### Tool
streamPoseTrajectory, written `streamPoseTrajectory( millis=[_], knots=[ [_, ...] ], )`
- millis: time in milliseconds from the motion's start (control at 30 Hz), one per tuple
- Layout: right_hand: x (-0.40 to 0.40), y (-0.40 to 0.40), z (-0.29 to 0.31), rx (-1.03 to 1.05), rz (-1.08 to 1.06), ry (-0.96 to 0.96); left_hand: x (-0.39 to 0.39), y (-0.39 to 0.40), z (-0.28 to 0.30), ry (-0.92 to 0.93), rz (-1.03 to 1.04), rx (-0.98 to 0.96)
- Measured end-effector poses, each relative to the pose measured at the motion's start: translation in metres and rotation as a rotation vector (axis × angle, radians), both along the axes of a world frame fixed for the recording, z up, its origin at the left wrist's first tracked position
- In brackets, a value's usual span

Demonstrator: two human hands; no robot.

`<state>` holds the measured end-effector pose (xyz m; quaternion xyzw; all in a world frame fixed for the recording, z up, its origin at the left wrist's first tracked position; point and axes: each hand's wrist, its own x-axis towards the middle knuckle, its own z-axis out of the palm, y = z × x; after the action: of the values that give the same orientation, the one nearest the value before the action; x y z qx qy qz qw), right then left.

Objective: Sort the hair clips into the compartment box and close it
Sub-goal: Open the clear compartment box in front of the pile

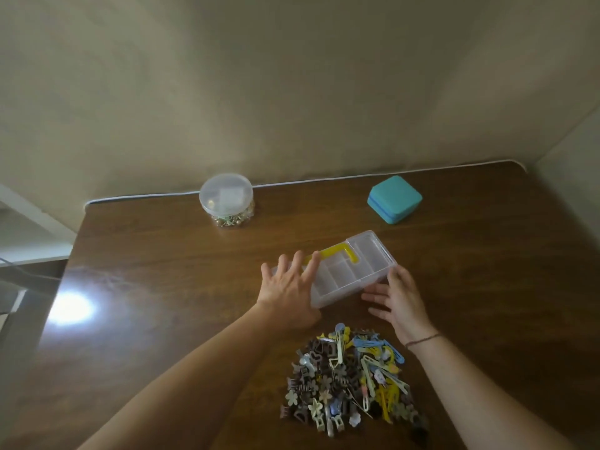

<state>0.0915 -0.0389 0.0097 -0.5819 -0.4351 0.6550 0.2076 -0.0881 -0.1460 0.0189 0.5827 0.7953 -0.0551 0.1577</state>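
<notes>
here the clear plastic compartment box with a yellow handle (344,271) lies slantwise on the dark wooden table (162,261), between both hands, its lid apparently down, though the clear plastic makes that hard to tell. the left hand (289,287) lies flat over the box's left end, fingers spread and straight, pressing rather than gripping. the right hand (397,297) is at the box's near right corner, fingers loose and straight; whether it grips the edge or merely touches it, i cannot tell. the heap of mixed hair clips (354,375), brown flowers and claws on the left, pastel snap clips on the right, sits just nearer the person, close below the hands and apart from the box.

risks, as i judge them: the box looks light and the tabletop glossy, so a lopsided push could skate it toward the heap or away. prising the lid with only a flat palm holding the base might let the box flip. either wrist dropping could sweep the pile and scatter clips.

further back stand a round clear jar of gold pins with a clear lid (226,199) and a teal square case (394,199), both well apart from the work. a bright glare patch marks the table's left side.
</notes>
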Motion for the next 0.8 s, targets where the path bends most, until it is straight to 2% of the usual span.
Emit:
streamPoseTrajectory(
  millis=[400, 533, 700, 767, 800],
  knots=[
    [0.019, 0.005, -0.006, 0.096, 0.126, -0.114, 0.001, 0.001, 0.009, -0.107, -0.033, 0.015],
    [0.018, 0.012, 0.0, 0.123, 0.185, -0.147, -0.014, 0.008, 0.018, -0.195, -0.056, -0.022],
    [0.032, 0.016, -0.005, 0.228, 0.21, -0.285, -0.048, 0.022, 0.042, -0.505, -0.058, -0.171],
    [0.04, 0.015, -0.007, 0.273, 0.226, -0.315, -0.069, 0.026, 0.054, -0.599, 0.022, -0.12],
    [0.044, 0.016, -0.008, 0.292, 0.236, -0.331, -0.079, 0.025, 0.058, -0.65, 0.103, -0.036]
  ],
)
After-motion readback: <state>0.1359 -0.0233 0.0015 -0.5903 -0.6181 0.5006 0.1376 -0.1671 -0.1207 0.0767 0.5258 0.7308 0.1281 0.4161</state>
